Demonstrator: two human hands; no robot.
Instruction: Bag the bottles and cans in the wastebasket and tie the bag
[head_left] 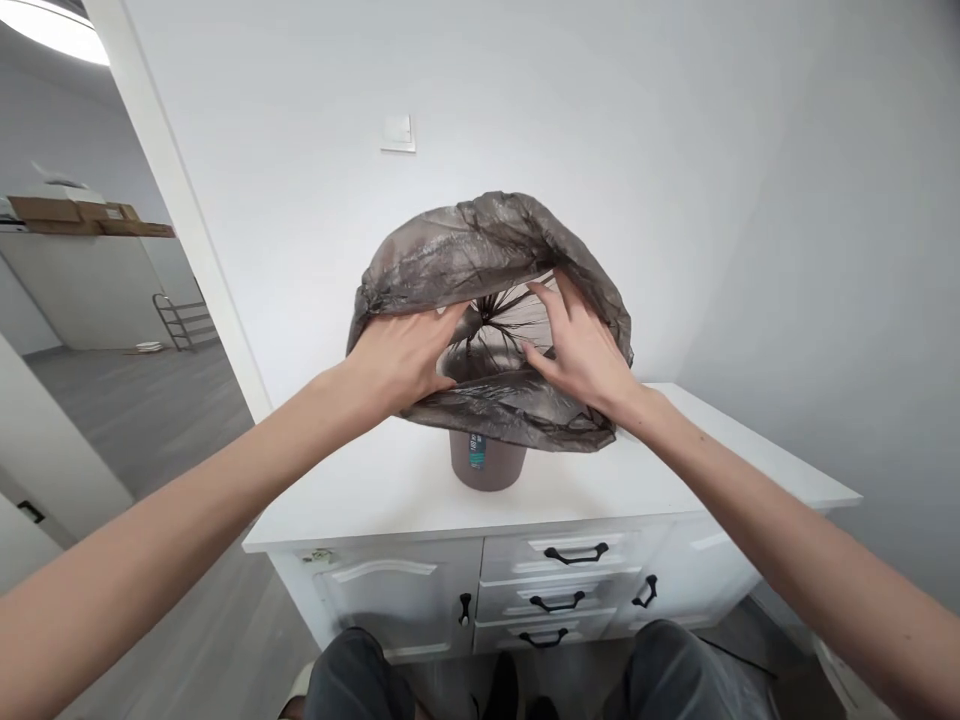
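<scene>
A dark translucent garbage bag (487, 250) is spread wide above the trash can (489, 465), its mouth facing me and its gathered bottom showing inside. Both hands reach into that mouth. My left hand (409, 350) presses against the bag's left side, its fingers stretched out and partly covered by the film. On the right, my right hand (577, 335) has its fingers spread against the inner side of the bag. Below the bag, only the lower part of the brown can shows, with a blue-green label; the bag hides its rim.
The can stands on a white cabinet (360, 500) with black handles. Behind it is a pale wall with a light switch (398, 132). To the left, a doorway shows a room with cardboard boxes (75, 212) and a metal rack (184, 322).
</scene>
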